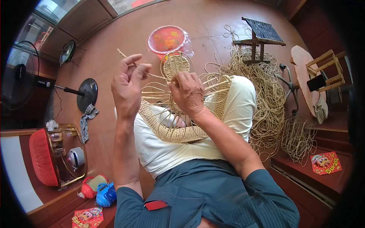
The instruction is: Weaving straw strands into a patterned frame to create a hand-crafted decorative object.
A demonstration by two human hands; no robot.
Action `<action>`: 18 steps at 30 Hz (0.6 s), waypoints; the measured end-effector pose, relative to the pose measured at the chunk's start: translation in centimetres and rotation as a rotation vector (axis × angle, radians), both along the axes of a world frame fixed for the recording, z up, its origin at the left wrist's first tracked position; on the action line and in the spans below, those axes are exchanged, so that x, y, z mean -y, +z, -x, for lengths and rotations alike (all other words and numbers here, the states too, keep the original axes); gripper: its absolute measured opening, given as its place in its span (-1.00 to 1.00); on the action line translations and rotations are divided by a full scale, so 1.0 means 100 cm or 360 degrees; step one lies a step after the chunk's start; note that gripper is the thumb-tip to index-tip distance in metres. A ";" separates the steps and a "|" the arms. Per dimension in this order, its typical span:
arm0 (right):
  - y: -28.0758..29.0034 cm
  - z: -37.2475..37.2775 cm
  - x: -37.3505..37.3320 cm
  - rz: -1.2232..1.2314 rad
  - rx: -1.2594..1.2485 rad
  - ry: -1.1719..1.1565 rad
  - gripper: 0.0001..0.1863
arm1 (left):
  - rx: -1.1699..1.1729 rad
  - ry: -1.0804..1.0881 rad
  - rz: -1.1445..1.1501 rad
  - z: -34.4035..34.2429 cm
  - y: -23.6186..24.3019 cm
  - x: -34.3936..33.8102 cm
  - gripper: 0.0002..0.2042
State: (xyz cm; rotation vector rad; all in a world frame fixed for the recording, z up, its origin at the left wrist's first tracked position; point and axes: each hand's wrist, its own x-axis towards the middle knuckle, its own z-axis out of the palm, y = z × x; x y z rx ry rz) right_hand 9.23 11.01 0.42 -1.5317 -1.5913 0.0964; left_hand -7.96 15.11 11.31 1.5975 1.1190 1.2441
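Observation:
My left hand (129,81) is raised left of centre, pinching a twisted straw-coloured cord (156,76) whose free end sticks up past my fingers. My right hand (187,91) is closed on the cord where it meets a partly woven piece with a loose loop frame and a round woven top (175,64). Thin strands fan out sideways from under my right hand, which hides that join. A woven, curved straw band (163,130) lies across my lap between my knees.
Tangled cord (268,106) heaps right of my leg, beside a wooden stool (262,34), a slab table (304,97) and small chair (327,64). A red bucket (166,38) stands ahead. Left are a fan (21,76), rag (86,121), tray (76,167) and blue jug (104,193).

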 end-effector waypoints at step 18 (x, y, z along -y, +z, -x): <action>-0.006 0.002 0.013 -0.0111 0.0027 0.0048 -0.92 | -0.0815 0.0057 0.0171 0.010 -0.075 -0.035 -0.40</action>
